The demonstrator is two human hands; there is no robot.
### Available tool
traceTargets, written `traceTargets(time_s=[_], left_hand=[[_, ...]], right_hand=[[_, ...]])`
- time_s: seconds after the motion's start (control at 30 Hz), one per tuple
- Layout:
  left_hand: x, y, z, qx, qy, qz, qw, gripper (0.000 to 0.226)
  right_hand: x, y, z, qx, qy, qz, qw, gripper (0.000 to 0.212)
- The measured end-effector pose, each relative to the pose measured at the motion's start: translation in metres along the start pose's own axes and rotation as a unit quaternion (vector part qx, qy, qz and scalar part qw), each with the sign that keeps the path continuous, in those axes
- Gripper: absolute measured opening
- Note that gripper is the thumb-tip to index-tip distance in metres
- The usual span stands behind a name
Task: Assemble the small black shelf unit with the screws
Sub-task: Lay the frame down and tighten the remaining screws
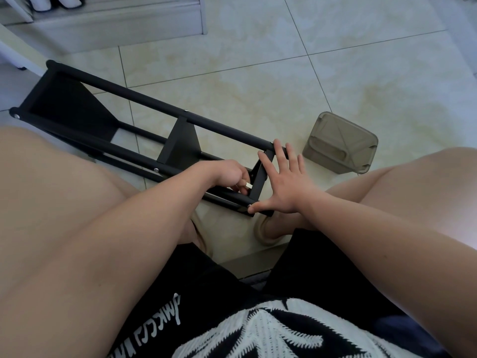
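The small black metal shelf unit (154, 104) is lying on its side on the glossy beige tile floor (309, 73), running diagonally from the upper left down to between the person's knees. It has round matte tubes for legs and flat black panels set across them, with little silver screw heads (156, 170) showing at the joints.

The left hand (229, 175) is reaching inside the frame at the near end, fingers curled in tight and pinching a small pale metal piece (248, 186) right up against the end panel (260, 177). Can't tell if it's a screw or a tool, too small. The right hand (286, 184) is flat and wide open, fingers (280, 151) fanned out over the outside of that same end panel, with the thumb (260, 208) stretched down to the lower corner, its tip touching the tube end beside another screw head.

Just right of the shelf's near end there's a smoky translucent plastic container (340, 143), rectangular with rounded corners. A beige slipper (268, 228) sits under the right wrist. The person's wearing black shorts with white lettering (160, 326).
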State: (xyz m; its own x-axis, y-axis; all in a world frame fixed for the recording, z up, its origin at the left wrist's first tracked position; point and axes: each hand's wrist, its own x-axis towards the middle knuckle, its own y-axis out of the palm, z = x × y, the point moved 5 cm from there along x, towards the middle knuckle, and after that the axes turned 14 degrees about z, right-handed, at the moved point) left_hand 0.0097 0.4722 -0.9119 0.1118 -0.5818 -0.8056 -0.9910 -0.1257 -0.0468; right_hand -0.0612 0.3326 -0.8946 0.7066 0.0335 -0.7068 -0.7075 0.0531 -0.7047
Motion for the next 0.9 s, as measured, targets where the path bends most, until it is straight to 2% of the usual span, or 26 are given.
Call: traceTargets(time_s=[0.37,0.67,0.8,0.9], left_hand=[[0.005,0.001,0.004,0.042,-0.012,0.007,0.999,0.026],[-0.001,0.002,-0.001,0.098,-0.032,0.016,0.994,0.012],[-0.009,-0.003,-0.005,0.146,-0.053,-0.018,0.988,0.01],[-0.024,-0.023,0.0,0.209,-0.105,-0.101,0.967,0.021]], right_hand=[[-0.001,-0.001,0.0,0.002,-0.001,0.003,1.0,0.146],[0.002,0.0,-0.002,0.005,-0.004,0.003,1.0,0.147],[0.003,-0.004,-0.002,0.007,0.0,0.026,1.0,0.15],[0.004,-0.016,-0.001,0.096,-0.007,0.055,0.994,0.144]])
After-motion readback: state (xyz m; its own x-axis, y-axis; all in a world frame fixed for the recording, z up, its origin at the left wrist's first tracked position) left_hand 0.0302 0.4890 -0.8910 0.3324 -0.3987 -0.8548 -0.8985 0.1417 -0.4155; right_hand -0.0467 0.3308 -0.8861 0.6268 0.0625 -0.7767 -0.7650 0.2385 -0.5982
